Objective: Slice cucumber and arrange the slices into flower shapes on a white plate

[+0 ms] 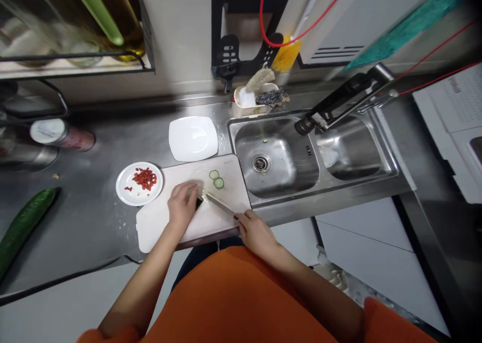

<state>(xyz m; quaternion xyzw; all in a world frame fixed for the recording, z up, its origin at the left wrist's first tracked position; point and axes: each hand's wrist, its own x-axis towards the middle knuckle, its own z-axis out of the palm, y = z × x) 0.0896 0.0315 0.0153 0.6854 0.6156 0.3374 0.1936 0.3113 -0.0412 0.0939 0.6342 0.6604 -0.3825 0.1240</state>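
A pale cutting board [161, 227] lies on the steel counter. My left hand [183, 202] is closed over a small dark green piece of cucumber [199, 202] on the board, most of it hidden by the fingers. My right hand [256, 231] grips the handle of a knife [220, 205], whose blade points up and left, its tip close to the cucumber piece. Two thin cucumber slices [218, 183] lie above the blade, their edges meeting. Left of the board, a round white plate [125, 186] holds chopped red pieces [146, 179].
Above the board sits a square white plate [193, 138]. On the right are a double sink [278, 157] and a black faucet [327, 102]. A whole cucumber [26, 225] lies at far left, near a jar [62, 134]. A sponge holder [250, 110] stands behind the sink.
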